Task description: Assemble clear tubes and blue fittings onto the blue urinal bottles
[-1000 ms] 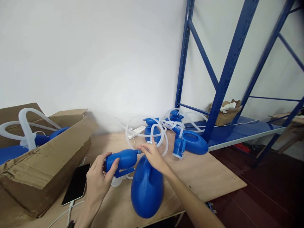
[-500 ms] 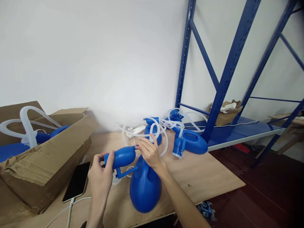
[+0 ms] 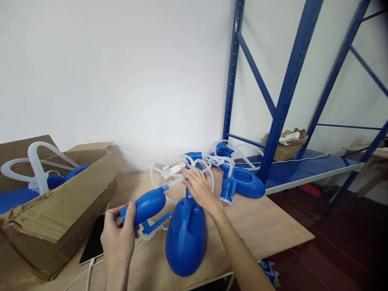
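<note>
My left hand [image 3: 119,226] is closed around the wide end of a blue plastic funnel-shaped piece [image 3: 148,206] with a hooked handle. A translucent white tube [image 3: 176,182] fits over its narrow nozzle, which points up and right. My right hand [image 3: 200,188] has its thumb and fingers around that tube, a short way from the nozzle; the fingertips partly hide it. Below my right hand, a large blue jug [image 3: 186,242] with a moulded handle stands on the table. A clear round cap [image 3: 148,233] shows under the funnel piece.
An open cardboard box [image 3: 72,206] with blue parts and tubing stands left. Beside it lies a phone [image 3: 92,241] on a cable. Behind are a power strip [image 3: 174,169] and another blue jug [image 3: 248,184] with tubes. Blue metal shelving [image 3: 291,76] rises at the right.
My left hand has drawn the funnel piece down and left. My right hand has moved from the nozzle tip slightly up and right along the tube, leaving a length of it visible.
</note>
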Motion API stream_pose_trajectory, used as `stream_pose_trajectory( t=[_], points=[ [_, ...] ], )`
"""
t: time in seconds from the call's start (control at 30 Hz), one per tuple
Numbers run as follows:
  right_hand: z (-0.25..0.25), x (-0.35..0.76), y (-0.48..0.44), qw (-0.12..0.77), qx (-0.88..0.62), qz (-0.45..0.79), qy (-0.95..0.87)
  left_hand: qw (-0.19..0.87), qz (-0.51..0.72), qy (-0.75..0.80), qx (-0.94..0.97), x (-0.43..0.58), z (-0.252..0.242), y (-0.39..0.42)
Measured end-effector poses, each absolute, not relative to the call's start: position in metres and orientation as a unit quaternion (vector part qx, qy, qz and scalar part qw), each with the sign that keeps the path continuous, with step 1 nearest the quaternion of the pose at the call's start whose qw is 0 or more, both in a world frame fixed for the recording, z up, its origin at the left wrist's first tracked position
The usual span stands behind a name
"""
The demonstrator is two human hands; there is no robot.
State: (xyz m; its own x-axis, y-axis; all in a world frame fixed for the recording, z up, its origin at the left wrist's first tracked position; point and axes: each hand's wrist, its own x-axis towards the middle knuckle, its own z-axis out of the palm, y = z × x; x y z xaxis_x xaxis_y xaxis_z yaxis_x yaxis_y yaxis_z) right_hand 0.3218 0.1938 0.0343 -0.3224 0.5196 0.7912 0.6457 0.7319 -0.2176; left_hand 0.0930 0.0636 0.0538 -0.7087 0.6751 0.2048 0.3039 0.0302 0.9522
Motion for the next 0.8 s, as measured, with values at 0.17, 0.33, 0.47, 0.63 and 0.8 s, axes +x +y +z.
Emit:
stream_pose_trajectory(
  t=[0.17, 0.33, 0.47, 0.63, 0.8],
  points=[
    [0.055, 0.308, 0.16, 0.363, -0.309, -0.063, -0.877, 0.154, 0.596, 0.679, 0.401, 0.1, 0.054, 0.062],
    [0.064, 0.293, 0.159, 0.295, -0.252, -0.051, -0.92, 0.052, 0.576, 0.686, 0.442, 0.102, 0.05, 0.062],
    [0.066, 0.293, 0.174, 0.237, -0.225, -0.05, -0.944, 0.0, 0.558, 0.669, 0.492, 0.09, 0.052, 0.068],
    [0.071, 0.294, 0.181, 0.243, -0.162, -0.033, -0.956, 0.002, 0.599, 0.648, 0.47, 0.08, 0.057, 0.07],
    [0.07, 0.283, 0.184, 0.242, -0.191, -0.034, -0.951, 0.036, 0.633, 0.647, 0.423, 0.081, 0.056, 0.072]
  ],
)
